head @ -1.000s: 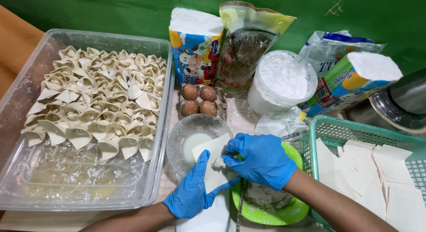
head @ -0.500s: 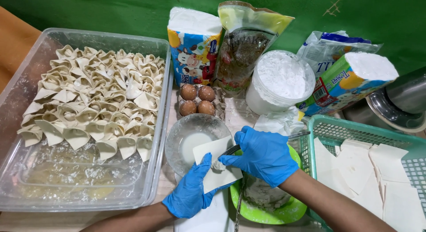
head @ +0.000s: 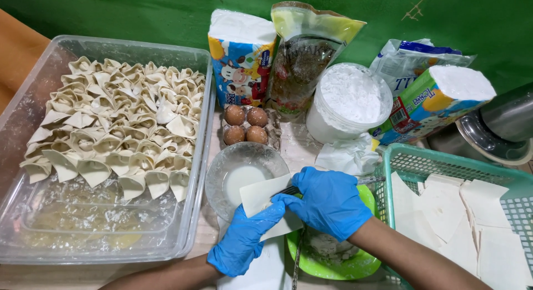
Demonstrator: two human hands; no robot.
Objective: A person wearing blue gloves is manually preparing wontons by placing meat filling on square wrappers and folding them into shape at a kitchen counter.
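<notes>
My left hand (head: 244, 240), in a blue glove, holds a square pale dough wrapper (head: 265, 198) flat on its palm near the table's front edge. My right hand (head: 327, 201), also gloved in blue, grips a metal spoon (head: 369, 180) and presses its hidden tip onto the wrapper. Under my right hand sits a green bowl (head: 350, 265) with greyish filling. Just left of the wrapper stands a clear glass bowl (head: 239, 170) holding a little white liquid.
A clear plastic tub (head: 189, 212) at the left holds several folded dumplings (head: 116, 134). A teal basket (head: 411, 162) at the right holds flat wrappers (head: 466, 212). Behind stand brown eggs (head: 245, 125), a tub of white powder (head: 347, 101), flour packs and a sauce pouch.
Both hands and the wrapper have shifted slightly; my right hand has moved the spoon over the wrapper. Nothing else moved.
</notes>
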